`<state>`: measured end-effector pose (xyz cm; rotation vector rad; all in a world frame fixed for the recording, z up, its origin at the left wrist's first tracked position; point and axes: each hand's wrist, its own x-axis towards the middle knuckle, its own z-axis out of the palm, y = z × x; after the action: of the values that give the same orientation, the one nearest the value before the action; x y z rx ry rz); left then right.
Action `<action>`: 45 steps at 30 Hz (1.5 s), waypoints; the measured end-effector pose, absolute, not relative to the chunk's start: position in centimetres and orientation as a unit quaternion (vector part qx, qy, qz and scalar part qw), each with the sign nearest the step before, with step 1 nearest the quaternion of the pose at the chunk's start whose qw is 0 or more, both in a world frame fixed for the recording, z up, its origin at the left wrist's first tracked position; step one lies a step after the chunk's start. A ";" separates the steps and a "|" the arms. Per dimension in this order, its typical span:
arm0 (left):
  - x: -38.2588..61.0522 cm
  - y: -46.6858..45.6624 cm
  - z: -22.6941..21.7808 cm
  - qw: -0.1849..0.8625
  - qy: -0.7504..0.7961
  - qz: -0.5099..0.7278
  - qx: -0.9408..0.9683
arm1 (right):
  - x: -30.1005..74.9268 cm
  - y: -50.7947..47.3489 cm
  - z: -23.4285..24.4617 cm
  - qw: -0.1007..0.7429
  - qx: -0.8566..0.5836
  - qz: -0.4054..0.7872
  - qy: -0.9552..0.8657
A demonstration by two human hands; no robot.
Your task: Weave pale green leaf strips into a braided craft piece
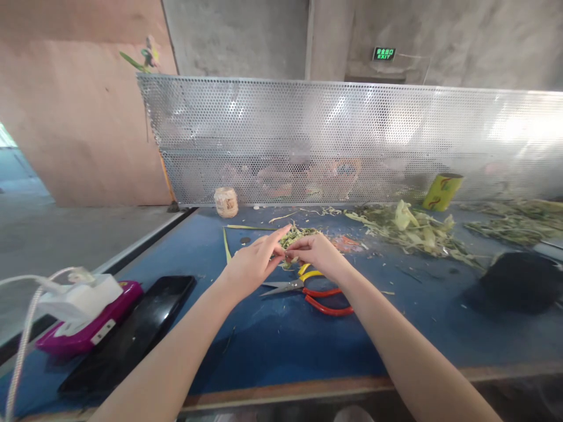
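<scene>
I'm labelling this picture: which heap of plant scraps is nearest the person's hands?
The small heap just beyond the left hand and right hand, partly hidden by them; the large leafy heap and far-right heap lie farther right.

My left hand [254,262] and right hand [319,253] meet over a small heap of green plant shreds [303,233] on the blue desk [264,346], fingers bent together around something too small to make out. Just below them lie my scissors [324,292], blades parted and pointing left, with red-and-yellow handles near my right wrist. Beyond my left hand are a narrow green leaf strip [227,245] and a twine spool [226,203]. To the right, pale husks [411,225] spread before a tilted yellow can [442,192]. A black phone [132,334] rests beside a magenta power strip [103,325]; a perforated metal screen [272,111] stands behind the desk.
</scene>
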<state>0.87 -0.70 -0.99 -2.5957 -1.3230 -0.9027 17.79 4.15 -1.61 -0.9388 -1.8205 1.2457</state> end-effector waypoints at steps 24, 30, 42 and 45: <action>1.2 -0.8 -0.8 -0.041 -0.494 -0.312 -0.811 | 17.6 3.6 -1.3 0.297 -0.384 0.491 -0.724; 1.2 -0.6 -0.9 -0.092 -0.492 -0.375 -0.780 | 17.7 3.6 -1.3 0.333 -0.379 0.468 -0.725; 1.6 -0.4 -1.2 -0.118 -0.495 -0.446 -0.736 | 17.7 4.2 -1.6 0.380 -0.391 0.456 -0.703; 1.8 -0.5 -1.6 -0.069 -0.496 -0.426 -0.753 | 17.7 4.3 -1.8 0.374 -0.405 0.442 -0.708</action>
<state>1.81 -0.48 -1.57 -2.4763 -1.6320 -1.4009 17.69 4.33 -1.75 -1.0366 -1.8118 1.1316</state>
